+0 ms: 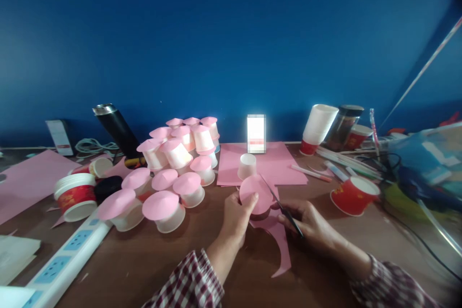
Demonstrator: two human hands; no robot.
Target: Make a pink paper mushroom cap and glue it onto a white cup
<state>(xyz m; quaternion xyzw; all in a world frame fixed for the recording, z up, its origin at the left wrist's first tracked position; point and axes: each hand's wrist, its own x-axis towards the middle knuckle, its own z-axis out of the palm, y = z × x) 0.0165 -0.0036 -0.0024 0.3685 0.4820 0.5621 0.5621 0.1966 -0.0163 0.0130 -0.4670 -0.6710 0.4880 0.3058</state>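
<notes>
A pink paper disc [254, 193] is pinched between thumb and fingers of the left hand [236, 216], held just above the counter [151, 260]. Black scissors [283, 209] are gripped in the closed right hand [310, 224], their blades laid against the disc's right edge, with a pink offcut [279, 243] trailing below.

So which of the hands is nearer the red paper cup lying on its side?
Right. The right hand, holding scissors, sits just left of the red paper cup; the left hand is farther left, holding a pink paper disc.
</notes>
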